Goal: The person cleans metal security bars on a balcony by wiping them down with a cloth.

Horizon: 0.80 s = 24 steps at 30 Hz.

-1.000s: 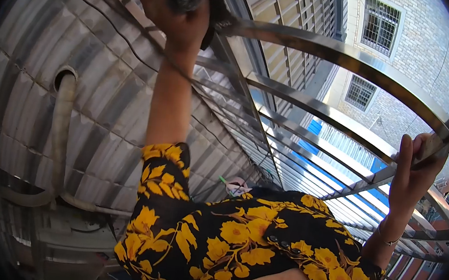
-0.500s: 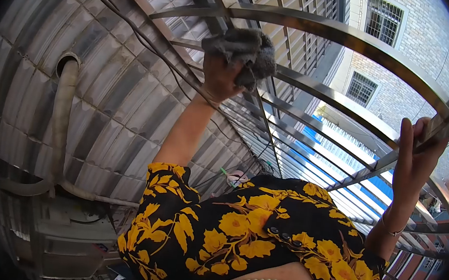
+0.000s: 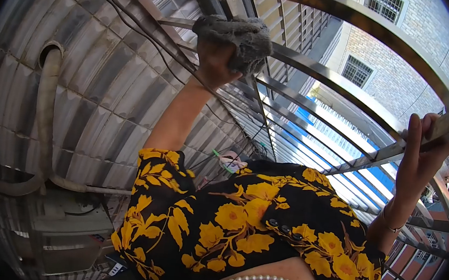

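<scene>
My left hand point(image 3: 214, 62) is closed round a crumpled grey cloth point(image 3: 240, 38), which is against the curved metal bars at the upper middle. On the right, my right hand point(image 3: 425, 153) grips a thick metal rail point(image 3: 447, 126) where several bars meet it. One of its digits points up in front of the rail, and the others are partly hidden behind it. Both arms are stretched out beyond my black shirt with yellow flowers point(image 3: 249, 219).
A ribbed tiled wall point(image 3: 93, 82) fills the left side, with a pale pipe point(image 3: 47, 105) coming from a hole. Dark cables point(image 3: 138, 28) run along the wall's edge. A pinkish item point(image 3: 231, 161) with a green clip lies low behind. Brick buildings point(image 3: 378, 52) stand outside the bars.
My left hand has come down from the top edge with the cloth, then shifted slightly up and left. My right hand keeps hold of the rail. The view has shifted a little.
</scene>
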Each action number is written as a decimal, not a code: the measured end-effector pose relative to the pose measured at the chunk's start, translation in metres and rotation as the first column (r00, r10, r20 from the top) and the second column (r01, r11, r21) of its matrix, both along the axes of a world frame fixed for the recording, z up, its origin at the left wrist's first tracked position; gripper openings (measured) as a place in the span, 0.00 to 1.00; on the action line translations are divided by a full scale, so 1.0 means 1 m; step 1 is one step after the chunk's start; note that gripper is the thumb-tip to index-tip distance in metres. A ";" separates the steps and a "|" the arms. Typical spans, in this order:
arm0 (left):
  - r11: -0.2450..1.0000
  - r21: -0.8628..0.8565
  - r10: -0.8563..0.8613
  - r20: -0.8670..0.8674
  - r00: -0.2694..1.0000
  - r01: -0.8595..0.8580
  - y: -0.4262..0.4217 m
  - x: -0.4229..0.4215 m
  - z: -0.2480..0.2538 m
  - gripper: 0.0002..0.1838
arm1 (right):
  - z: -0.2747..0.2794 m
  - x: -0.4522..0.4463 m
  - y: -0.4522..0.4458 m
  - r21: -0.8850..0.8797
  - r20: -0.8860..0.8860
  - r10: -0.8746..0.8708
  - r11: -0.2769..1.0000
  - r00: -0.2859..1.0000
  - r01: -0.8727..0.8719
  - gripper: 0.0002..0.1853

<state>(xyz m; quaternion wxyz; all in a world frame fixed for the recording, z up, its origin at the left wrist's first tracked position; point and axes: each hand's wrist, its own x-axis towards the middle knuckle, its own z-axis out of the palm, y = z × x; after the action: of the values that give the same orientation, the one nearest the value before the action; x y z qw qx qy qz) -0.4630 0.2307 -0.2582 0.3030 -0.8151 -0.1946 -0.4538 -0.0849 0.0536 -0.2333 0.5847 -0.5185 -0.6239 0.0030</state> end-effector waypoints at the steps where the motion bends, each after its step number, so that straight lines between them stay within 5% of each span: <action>1: 0.999 -0.017 0.034 -0.019 0.999 -0.035 0.002 0.001 0.009 0.25 | 0.001 -0.001 0.001 0.017 -0.041 0.023 1.000 0.999 -0.022 0.17; 4: 0.979 0.190 0.023 0.257 0.966 -0.074 0.016 0.009 0.043 0.25 | 0.002 -0.007 0.000 0.024 -0.105 0.044 0.999 0.994 -0.041 0.19; 8: 0.980 0.093 0.147 0.236 0.961 -0.173 0.004 0.031 0.034 0.22 | -0.001 0.000 0.001 0.004 -0.073 0.047 0.999 0.996 -0.047 0.19; 10: 0.967 0.051 0.238 0.150 0.960 -0.248 -0.012 0.024 0.024 0.21 | -0.002 0.002 -0.001 -0.012 -0.066 0.051 0.999 0.996 -0.052 0.19; 12: 0.958 -0.188 0.219 -0.013 0.976 -0.218 -0.022 0.015 0.024 0.22 | -0.001 0.005 -0.001 -0.036 -0.043 0.092 0.995 0.995 -0.094 0.19; 16: 0.896 -0.131 0.379 -0.276 0.883 -0.425 -0.034 0.008 0.055 0.28 | 0.002 0.000 0.001 0.023 -0.010 0.081 0.996 0.997 -0.081 0.19; 18: 0.894 0.020 0.446 -0.142 0.884 -0.448 -0.030 0.013 0.074 0.27 | 0.005 -0.002 0.000 0.025 -0.021 0.075 0.997 0.997 -0.074 0.20; 22: 0.978 0.052 0.195 0.086 0.977 -0.200 0.006 0.007 0.029 0.28 | 0.001 -0.003 0.001 0.010 -0.068 0.070 0.998 0.995 -0.070 0.20; 23: 0.998 0.003 0.060 0.002 0.998 -0.060 0.006 -0.002 0.013 0.27 | 0.001 -0.003 0.001 0.014 -0.074 0.067 0.998 0.995 -0.066 0.20; 24: 0.984 -0.174 -0.009 0.105 0.994 0.027 0.014 -0.008 -0.020 0.26 | 0.000 -0.002 0.001 0.009 -0.081 0.070 0.998 0.994 -0.069 0.20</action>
<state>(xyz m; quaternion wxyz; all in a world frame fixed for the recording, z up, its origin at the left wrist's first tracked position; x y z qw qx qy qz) -0.4714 0.2448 -0.2783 0.2154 -0.8158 -0.2419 -0.4792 -0.0871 0.0541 -0.2330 0.6107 -0.4942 -0.6173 0.0424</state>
